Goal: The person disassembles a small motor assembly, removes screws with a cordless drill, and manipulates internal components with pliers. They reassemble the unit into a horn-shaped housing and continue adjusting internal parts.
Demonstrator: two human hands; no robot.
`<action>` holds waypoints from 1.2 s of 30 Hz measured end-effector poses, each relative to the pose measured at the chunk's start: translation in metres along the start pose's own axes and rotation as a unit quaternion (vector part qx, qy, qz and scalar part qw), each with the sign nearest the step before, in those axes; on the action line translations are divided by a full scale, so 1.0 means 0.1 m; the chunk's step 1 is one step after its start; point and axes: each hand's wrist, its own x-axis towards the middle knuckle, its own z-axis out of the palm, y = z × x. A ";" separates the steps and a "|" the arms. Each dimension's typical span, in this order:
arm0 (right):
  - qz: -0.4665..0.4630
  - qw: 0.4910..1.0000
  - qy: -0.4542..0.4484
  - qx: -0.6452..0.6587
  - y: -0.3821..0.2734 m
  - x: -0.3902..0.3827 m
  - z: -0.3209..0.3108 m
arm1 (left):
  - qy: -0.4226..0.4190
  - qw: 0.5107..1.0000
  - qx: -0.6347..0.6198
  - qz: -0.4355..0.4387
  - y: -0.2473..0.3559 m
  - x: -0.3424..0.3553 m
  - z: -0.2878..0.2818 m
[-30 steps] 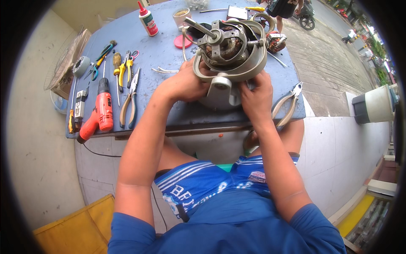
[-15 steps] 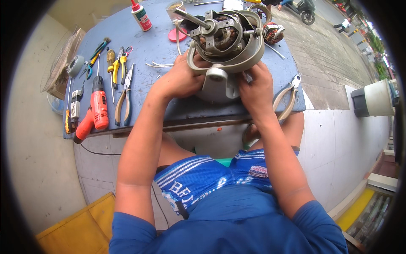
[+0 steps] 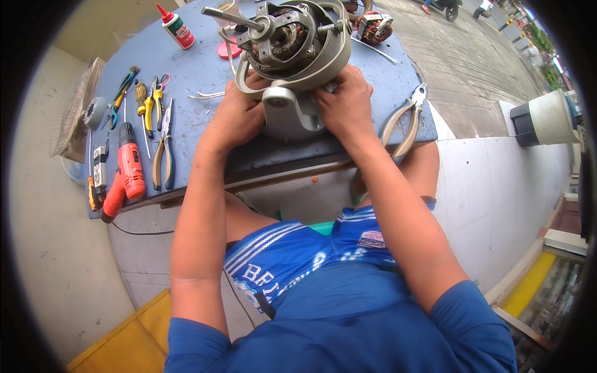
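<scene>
Squarely between both hands (image 3: 239, 118) (image 3: 345, 105), a ribbed grey-plastic, copper-wound fan motor (image 3: 289, 46).

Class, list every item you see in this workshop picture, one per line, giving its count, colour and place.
fan motor assembly: one, grey housing with a metal shaft, far middle of the table, held from both sides
table: one, blue top, across the upper picture
glue bottle: one, white with red cap, far left
drill: one, red, near left edge
pliers, left group: several hand tools with yellow, blue and red handles, beside the drill
pliers, right: one, tan handles, near right corner
second motor: one, copper and metal, far right
bin: one, white and dark, on the floor at right
left hand: one, on the housing's left side
right hand: one, on the housing's right side
</scene>
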 end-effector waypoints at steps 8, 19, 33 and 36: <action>-0.017 0.999 0.023 -0.042 0.02 -0.01 0.04 | 0.024 0.999 0.007 0.034 0.00 -0.02 0.05; 0.017 1.000 0.011 0.008 0.01 0.00 0.05 | 0.018 0.999 -0.024 0.024 -0.04 -0.04 0.06; 0.016 0.999 0.017 -0.049 -0.03 -0.01 0.07 | -0.040 0.993 -0.051 -0.095 0.02 -0.02 -0.03; 0.017 0.998 0.017 -0.059 -0.06 -0.01 0.06 | -0.042 0.994 -0.049 -0.093 0.00 -0.03 -0.04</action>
